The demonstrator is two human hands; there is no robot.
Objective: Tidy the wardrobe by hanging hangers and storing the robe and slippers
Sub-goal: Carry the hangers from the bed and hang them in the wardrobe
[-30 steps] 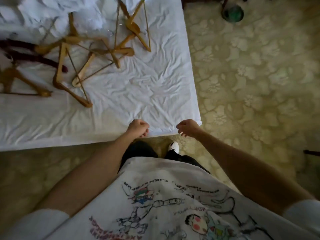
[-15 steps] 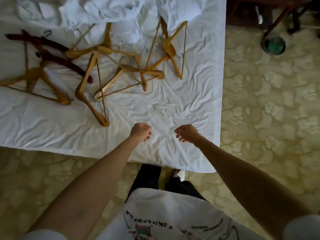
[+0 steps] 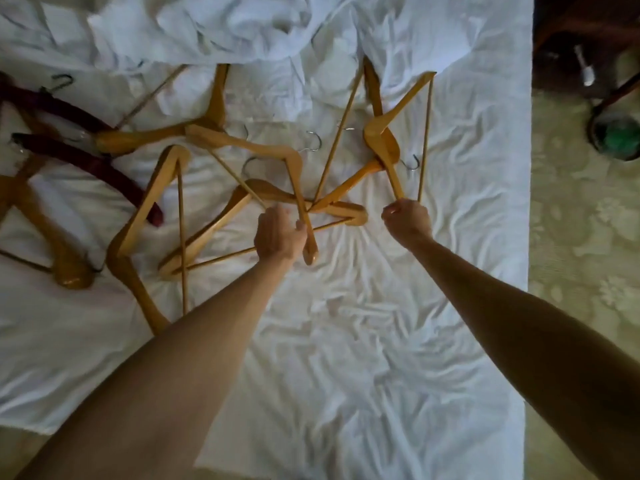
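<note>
On the far left of the white-sheeted bed (image 3: 346, 341) lie two dark red padded hangers (image 3: 86, 154), crossed with a light brown wooden hanger (image 3: 45, 237); they are best left for a later pass. Next comes a large tan wooden hanger with a thin crossbar (image 3: 138, 233), free at its near end but crossing the pile further up.

The left hand (image 3: 278, 235) closes around the lower arm of a honey-coloured wooden hanger (image 3: 296, 188) in the middle of the tangle. Several bars overlap here, so a straight pull would likely drag the neighbours along; lifting that end first and sliding the hanger out along its own length should free it cleanly, watching that the small metal hook (image 3: 313, 143) does not snag.

The right hand (image 3: 407, 220) pinches the near corner of the rightmost orange-brown wooden hanger (image 3: 381, 140). It seems only lightly crossed by one other, so it should come away easily.

A crumpled white cloth (image 3: 207, 26), possibly the robe, lies beyond the hangers. No slippers are visible.
</note>
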